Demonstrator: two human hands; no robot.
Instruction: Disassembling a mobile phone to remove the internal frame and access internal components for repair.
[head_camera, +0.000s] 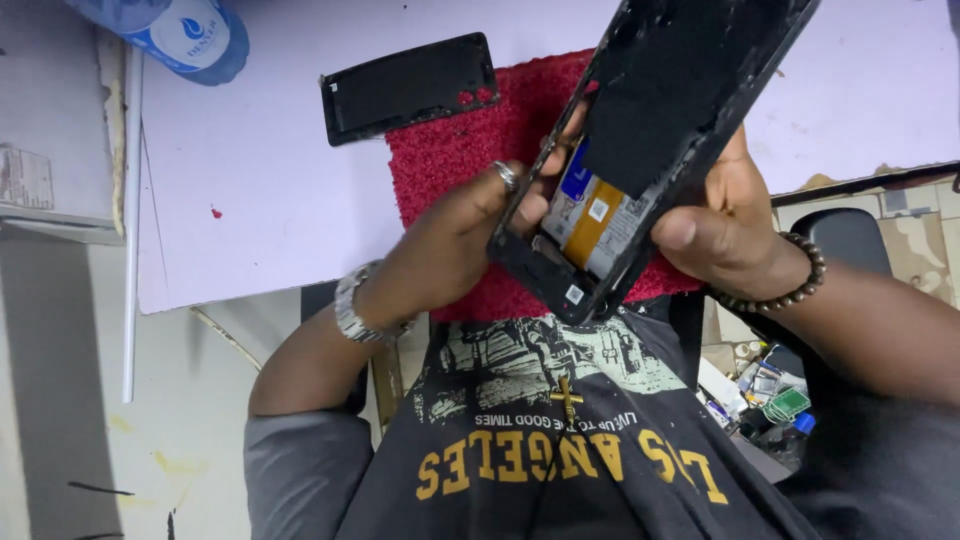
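1. Opened phone body (640, 150) is held up above the red mat (450, 150), tilted, with its inner side facing the camera.
2. Left hand (450, 245): fingers closed around the phone's lower left edge, fingertips reaching into the frame.
3. Right hand (725, 225): clamped on the right edge, thumb pressed flat.
4. Judgement: keep both grips on the frame edges only, and pry gently near the blue and orange internals.
5. Detached black panel (408, 87) lies on the bench (260, 180), well apart.
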